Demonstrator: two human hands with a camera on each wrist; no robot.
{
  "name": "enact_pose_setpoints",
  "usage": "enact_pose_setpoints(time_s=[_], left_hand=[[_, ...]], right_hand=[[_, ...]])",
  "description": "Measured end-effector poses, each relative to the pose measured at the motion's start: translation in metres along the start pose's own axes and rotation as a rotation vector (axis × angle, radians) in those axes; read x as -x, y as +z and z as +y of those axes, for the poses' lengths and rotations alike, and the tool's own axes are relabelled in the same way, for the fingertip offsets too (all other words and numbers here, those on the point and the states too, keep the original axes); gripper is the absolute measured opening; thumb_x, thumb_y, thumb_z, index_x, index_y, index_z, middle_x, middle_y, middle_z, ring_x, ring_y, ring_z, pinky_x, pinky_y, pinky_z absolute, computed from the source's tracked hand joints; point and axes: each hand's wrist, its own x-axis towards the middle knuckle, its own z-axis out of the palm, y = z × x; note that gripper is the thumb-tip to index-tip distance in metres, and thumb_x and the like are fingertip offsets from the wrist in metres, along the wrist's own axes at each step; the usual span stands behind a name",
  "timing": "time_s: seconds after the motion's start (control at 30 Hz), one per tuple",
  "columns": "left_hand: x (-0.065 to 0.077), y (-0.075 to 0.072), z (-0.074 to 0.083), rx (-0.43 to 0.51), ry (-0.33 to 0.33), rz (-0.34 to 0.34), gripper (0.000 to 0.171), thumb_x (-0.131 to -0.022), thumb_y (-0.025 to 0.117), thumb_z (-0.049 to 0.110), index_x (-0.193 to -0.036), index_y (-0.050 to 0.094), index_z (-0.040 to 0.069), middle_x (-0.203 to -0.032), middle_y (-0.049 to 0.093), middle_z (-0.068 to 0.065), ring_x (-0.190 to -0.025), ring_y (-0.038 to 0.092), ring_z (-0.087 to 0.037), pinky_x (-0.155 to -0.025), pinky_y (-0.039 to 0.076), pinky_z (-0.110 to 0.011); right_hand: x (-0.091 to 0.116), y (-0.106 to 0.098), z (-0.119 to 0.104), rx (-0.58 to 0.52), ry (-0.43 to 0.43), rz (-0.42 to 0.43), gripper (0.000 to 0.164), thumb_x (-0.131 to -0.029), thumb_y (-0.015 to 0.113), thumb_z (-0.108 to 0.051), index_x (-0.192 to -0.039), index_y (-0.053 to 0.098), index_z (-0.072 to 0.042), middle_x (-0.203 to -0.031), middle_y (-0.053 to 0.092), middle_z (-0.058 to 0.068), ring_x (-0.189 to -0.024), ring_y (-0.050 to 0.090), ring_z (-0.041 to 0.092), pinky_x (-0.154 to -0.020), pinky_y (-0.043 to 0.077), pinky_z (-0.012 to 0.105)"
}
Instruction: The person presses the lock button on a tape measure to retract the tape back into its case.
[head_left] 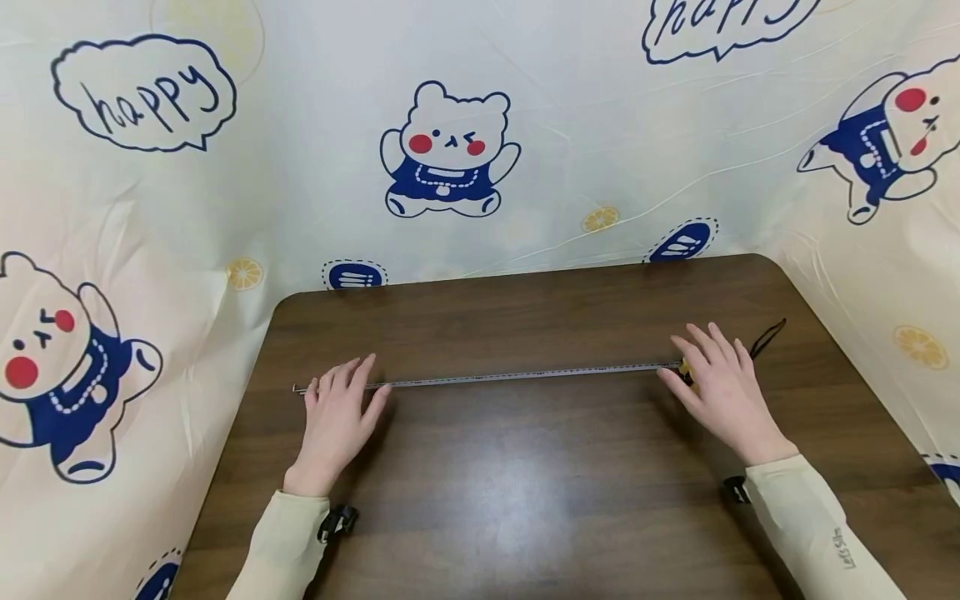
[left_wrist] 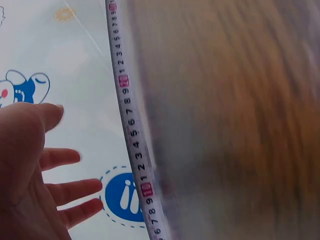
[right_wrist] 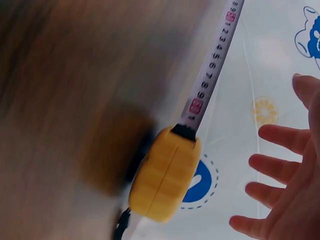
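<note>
A tape measure lies across the table, its yellow case (right_wrist: 165, 175) at the right and its blade (head_left: 525, 376) drawn out to the left. Numbers with red-marked tens run along the blade. My left hand (head_left: 337, 417) is held by the blade's free end, whose hook (head_left: 297, 389) shows just past the fingers. In the left wrist view these fingers are spread and apart from the blade. My right hand (head_left: 723, 392) overlaps the case in the head view and hides most of it. Seen from the right wrist, its spread fingers stand away from the case.
The brown wooden table (head_left: 495, 483) has rounded far corners. A pale cloth (head_left: 315, 167) printed with bears and "happy" bubbles surrounds it on the back and sides. A black cord (head_left: 768, 335) trails from the case toward the right. Black devices (head_left: 339, 523) sit at both wrists.
</note>
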Motion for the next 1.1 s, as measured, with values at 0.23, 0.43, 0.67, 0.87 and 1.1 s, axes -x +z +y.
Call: enact_pose_setpoints(time_s=[0.23,0.43,0.67,0.87,1.1], left_hand=[[0.001,-0.001,-0.010,0.008,0.013,0.028,0.042,-0.101,0.069,0.029,-0.135,0.066,0.004,-0.133,0.060,-0.027,-0.122,0.049,-0.050,-0.095,0.036,-0.072],[0.001,-0.005,-0.020,0.018,-0.008,0.027,0.037,-0.100,0.071,0.026,-0.130,0.070,0.005,-0.129,0.062,-0.027,-0.118,0.051,-0.050,-0.091,0.037,-0.071],[0.003,-0.012,-0.035,0.024,-0.048,0.012,0.036,-0.100,0.071,0.024,-0.130,0.069,0.004,-0.131,0.061,-0.027,-0.119,0.050,-0.052,-0.093,0.035,-0.073],[0.003,-0.018,-0.050,0.016,-0.068,-0.004,0.038,-0.097,0.075,0.020,-0.131,0.068,0.005,-0.133,0.059,-0.028,-0.122,0.047,-0.054,-0.093,0.033,-0.076],[0.000,-0.017,-0.070,0.024,-0.097,-0.011,0.035,-0.097,0.074,0.019,-0.129,0.069,0.004,-0.134,0.058,-0.030,-0.124,0.045,-0.055,-0.089,0.034,-0.075]], right_hand=[[0.002,0.000,0.016,-0.017,-0.006,-0.002,0.044,-0.099,0.071,-0.030,-0.132,0.063,-0.001,-0.148,0.050,0.030,-0.140,0.040,0.054,-0.110,0.028,0.074],[0.003,0.001,0.029,0.001,-0.018,0.000,0.040,-0.096,0.075,-0.024,-0.127,0.065,0.000,-0.137,0.057,0.029,-0.128,0.049,0.053,-0.099,0.036,0.076],[0.004,-0.001,0.046,0.012,-0.025,-0.037,0.042,-0.093,0.079,-0.023,-0.125,0.066,0.001,-0.132,0.059,0.029,-0.121,0.053,0.052,-0.093,0.040,0.075],[0.004,-0.004,0.057,0.000,-0.013,-0.112,0.050,-0.093,0.079,-0.028,-0.129,0.064,0.004,-0.136,0.055,0.033,-0.124,0.049,0.055,-0.099,0.040,0.073],[0.005,-0.007,0.061,-0.034,0.019,-0.210,0.062,-0.094,0.078,-0.037,-0.137,0.059,0.003,-0.142,0.050,0.034,-0.128,0.046,0.057,-0.101,0.040,0.074]])
